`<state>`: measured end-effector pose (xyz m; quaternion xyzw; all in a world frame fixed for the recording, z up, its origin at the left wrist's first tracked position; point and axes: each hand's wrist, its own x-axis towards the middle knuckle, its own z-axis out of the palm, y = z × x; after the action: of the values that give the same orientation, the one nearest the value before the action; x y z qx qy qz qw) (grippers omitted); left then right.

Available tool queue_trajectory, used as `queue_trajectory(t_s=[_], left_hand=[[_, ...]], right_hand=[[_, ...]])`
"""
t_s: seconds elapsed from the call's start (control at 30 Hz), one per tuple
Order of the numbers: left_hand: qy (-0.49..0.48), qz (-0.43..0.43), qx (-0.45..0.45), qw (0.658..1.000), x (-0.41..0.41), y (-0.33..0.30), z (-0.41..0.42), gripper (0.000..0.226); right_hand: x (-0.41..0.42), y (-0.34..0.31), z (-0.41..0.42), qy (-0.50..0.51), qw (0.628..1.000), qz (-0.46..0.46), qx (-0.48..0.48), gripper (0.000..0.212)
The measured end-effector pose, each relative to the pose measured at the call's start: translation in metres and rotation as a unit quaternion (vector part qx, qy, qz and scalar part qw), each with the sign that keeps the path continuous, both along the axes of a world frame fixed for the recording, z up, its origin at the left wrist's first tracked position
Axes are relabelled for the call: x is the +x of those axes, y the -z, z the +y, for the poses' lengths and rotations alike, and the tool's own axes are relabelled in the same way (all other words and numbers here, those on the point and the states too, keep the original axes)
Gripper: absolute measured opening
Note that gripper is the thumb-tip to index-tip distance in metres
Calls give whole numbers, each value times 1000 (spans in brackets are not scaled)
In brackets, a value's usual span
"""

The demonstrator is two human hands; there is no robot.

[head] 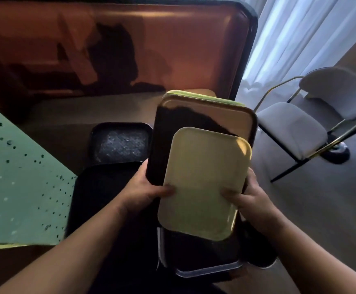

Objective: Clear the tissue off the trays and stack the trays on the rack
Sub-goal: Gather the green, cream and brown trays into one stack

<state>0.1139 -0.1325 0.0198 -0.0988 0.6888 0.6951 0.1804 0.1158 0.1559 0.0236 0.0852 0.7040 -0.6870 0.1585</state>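
I hold a stack of trays in front of me with both hands. On top lies a small cream tray (204,183). Under it is a larger dark glossy tray (194,117), with a green tray edge (204,97) showing at its far end and a silver-rimmed tray (206,270) at the near end. My left hand (149,192) grips the stack's left side, thumb on the cream tray. My right hand (249,200) grips the right side, thumb on top too. No tissue shows on the top tray.
Two black trays lie low on the left, one speckled (120,143) and one plain (100,187). A green dotted surface (18,177) is at the left. A large brown glossy panel (130,49) stands behind. A grey chair (300,128) and white curtains (300,35) are at the right.
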Motion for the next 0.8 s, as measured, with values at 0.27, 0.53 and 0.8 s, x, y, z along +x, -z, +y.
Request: queue_trajectory(t_s=[0.27, 0.53, 0.8], left_hand=[[-87, 49, -87, 991, -4, 29, 38, 68], [-120, 48, -165, 978, 1, 46, 51, 55], [-133, 102, -177, 970, -5, 43, 63, 61]], right_hand=[[-19, 25, 22, -15, 979, 97, 181, 79], [-13, 54, 24, 26, 945, 141, 294, 69], [-23, 66, 34, 32, 938, 164, 303, 72]])
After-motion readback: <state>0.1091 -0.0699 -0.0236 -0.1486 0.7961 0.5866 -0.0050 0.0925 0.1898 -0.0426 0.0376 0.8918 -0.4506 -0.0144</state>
